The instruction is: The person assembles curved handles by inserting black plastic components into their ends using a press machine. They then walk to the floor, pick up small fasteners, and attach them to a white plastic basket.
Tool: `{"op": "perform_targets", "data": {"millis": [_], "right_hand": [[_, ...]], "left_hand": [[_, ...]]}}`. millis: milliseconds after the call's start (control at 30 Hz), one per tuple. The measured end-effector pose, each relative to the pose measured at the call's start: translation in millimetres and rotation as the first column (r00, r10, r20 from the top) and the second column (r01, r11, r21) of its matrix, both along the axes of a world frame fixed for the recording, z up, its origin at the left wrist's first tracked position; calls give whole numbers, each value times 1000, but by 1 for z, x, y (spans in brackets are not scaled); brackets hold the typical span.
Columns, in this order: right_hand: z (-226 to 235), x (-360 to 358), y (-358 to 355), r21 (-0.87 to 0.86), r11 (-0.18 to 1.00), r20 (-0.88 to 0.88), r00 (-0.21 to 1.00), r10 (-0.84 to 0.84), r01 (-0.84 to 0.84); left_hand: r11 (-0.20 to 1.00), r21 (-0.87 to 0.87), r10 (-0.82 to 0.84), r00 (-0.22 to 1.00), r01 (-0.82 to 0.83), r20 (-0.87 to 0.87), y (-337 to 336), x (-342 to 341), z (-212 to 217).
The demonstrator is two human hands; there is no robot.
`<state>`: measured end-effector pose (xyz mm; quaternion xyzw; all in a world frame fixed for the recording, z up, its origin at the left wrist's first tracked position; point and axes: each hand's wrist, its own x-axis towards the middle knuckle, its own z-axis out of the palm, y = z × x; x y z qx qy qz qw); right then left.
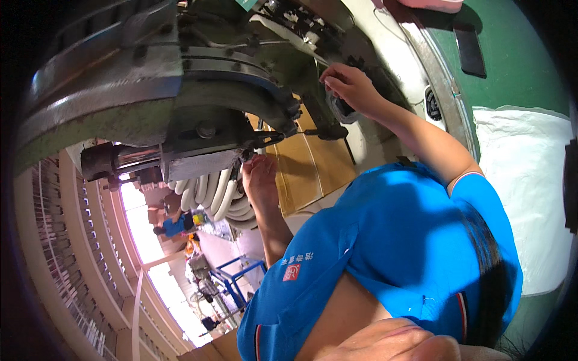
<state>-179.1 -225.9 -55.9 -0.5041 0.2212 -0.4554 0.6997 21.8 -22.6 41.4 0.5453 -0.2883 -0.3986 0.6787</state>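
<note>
A heavy dark machine [223, 90] with a curved arm fills the upper left. My left hand [260, 175] is raised against its lower end, the fingers closed at a small dark fitting [245, 155]; what they hold is hidden. Farther right, my right hand [348, 87] has its fingers curled together near the end of a thin pale rod [292, 41]. Whether they grip the rod cannot be made out. Just below that hand is a greyish, see-through wrapped piece [340, 107]. Between the two hands a dark pin-like part [325, 132] sticks out.
Flattened brown cardboard [313, 171] lies behind the machine's tip. Thick white coils [211, 195] hang beside my left forearm. At right, a green surface bears a phone [469, 51] and a white sheet [524, 198]. A blue frame [241, 278] and another person [174, 226] are in the background.
</note>
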Motion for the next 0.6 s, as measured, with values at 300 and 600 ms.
{"op": "perform_targets", "data": {"millis": [300,600], "right_hand": [[1,24,22,-251,965,-85,995,56,-76],[17,44,-16,-387,688,57,761,-646,614]], "left_hand": [[997,67,49,912,-23,-407,-19,-14,-30],[986,70,150,638,-150,-756,-62,10,-86]]}}
